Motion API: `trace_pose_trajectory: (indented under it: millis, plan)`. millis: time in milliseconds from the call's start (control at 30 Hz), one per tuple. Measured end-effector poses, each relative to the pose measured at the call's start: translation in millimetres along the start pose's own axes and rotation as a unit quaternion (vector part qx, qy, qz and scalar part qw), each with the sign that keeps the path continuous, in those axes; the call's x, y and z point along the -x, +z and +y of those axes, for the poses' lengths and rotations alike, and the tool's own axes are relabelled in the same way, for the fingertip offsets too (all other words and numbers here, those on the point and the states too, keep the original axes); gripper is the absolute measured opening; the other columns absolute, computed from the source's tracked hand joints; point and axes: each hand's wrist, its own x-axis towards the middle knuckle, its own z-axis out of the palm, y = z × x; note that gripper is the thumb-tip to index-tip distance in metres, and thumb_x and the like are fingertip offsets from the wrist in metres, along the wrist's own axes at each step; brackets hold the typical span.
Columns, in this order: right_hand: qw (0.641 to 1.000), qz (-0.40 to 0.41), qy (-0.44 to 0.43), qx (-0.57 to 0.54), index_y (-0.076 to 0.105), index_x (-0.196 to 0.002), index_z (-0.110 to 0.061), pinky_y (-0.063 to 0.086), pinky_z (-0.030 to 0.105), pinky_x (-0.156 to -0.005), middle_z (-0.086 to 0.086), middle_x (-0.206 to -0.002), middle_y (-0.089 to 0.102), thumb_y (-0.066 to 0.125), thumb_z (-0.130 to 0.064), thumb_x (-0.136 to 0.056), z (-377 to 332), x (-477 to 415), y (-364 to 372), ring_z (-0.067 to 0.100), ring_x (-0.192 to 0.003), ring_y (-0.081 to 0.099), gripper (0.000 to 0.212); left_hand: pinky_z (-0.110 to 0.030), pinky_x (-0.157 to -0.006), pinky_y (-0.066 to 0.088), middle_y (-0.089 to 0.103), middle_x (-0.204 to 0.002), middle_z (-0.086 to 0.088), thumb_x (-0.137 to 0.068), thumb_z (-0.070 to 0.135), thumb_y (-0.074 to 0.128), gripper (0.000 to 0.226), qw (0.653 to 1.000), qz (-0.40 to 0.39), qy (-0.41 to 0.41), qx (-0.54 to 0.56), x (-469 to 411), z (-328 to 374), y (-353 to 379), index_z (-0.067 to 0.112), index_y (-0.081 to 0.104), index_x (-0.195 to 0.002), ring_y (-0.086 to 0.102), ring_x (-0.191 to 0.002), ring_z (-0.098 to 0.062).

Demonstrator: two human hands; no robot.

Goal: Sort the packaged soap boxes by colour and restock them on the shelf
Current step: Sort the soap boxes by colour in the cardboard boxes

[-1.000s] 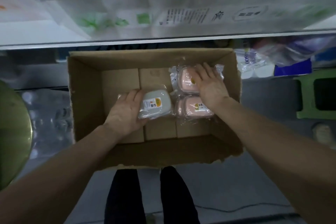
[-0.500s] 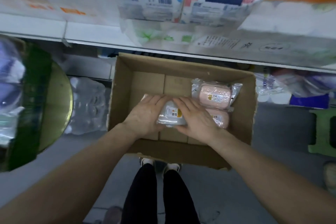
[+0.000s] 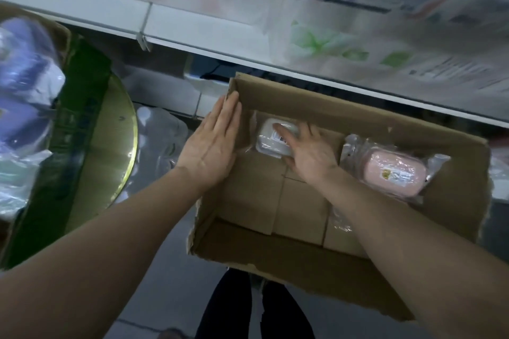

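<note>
An open cardboard box (image 3: pixel 275 259) stands on the floor below the shelf. In its far left corner lies a white soap box in clear wrap (image 3: pixel 268 139). My right hand (image 3: pixel 305 151) lies on that white box with fingers stretched over its top. My left hand (image 3: pixel 212 143) is flat, fingers straight, against the outside of the box's left wall. A pink wrapped soap box (image 3: pixel 392 173) lies at the right side of the carton. A second pink one under it is mostly hidden by my right forearm.
A white shelf edge (image 3: pixel 303 69) runs across above the carton, loaded with wrapped tissue packs (image 3: pixel 371 22). A round gold and green container (image 3: pixel 91 157) stands to the left. Plastic-wrapped goods (image 3: pixel 162 140) lie on the floor between it and the carton. My legs are below.
The white soap box has slid from the carton's middle to its far left corner under my right hand. My left hand let go of it and moved outside the left wall.
</note>
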Motion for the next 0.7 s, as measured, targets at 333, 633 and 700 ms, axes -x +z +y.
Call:
trace_pose_trajectory:
  millis: [333, 633, 700]
  plan:
    - [0.998, -0.065, 0.016, -0.004, -0.005, -0.154, -0.038, 0.025, 0.046, -0.116, 0.018, -0.159, 0.006, 0.052, -0.027, -0.098, -19, -45, 34, 0.038, -0.147, 0.007, 0.081, -0.036, -0.121, 0.008, -0.018, -0.16, -0.01, -0.092, 0.022, 0.052, 0.085, 0.999, 0.049, 0.013, 0.021, -1, -3, 13, 0.004, -0.004, -0.153, -0.01, -0.148, -0.025]
    - [0.999, -0.003, -0.043, 0.026, 0.029, -0.151, -0.01, 0.04, 0.05, -0.106, 0.02, -0.148, 0.037, 0.058, -0.031, -0.093, -11, 23, -45, 0.039, -0.14, 0.031, 0.068, -0.037, -0.121, 0.001, -0.024, -0.158, -0.008, -0.099, 0.022, 0.04, 0.076, 1.0, -0.023, -0.011, -0.006, 12, 5, -19, 0.009, -0.015, -0.151, -0.016, -0.147, -0.025]
    - [0.997, -0.002, -0.065, 0.042, 0.028, -0.152, -0.008, 0.039, 0.05, -0.108, 0.021, -0.15, 0.036, 0.052, -0.036, -0.096, -10, 45, -71, 0.039, -0.141, 0.031, 0.066, -0.038, -0.122, 0.004, -0.021, -0.159, -0.008, -0.099, 0.022, 0.037, 0.074, 0.999, -0.049, -0.023, 0.005, 21, 6, -34, 0.011, -0.015, -0.151, -0.015, -0.147, -0.024]
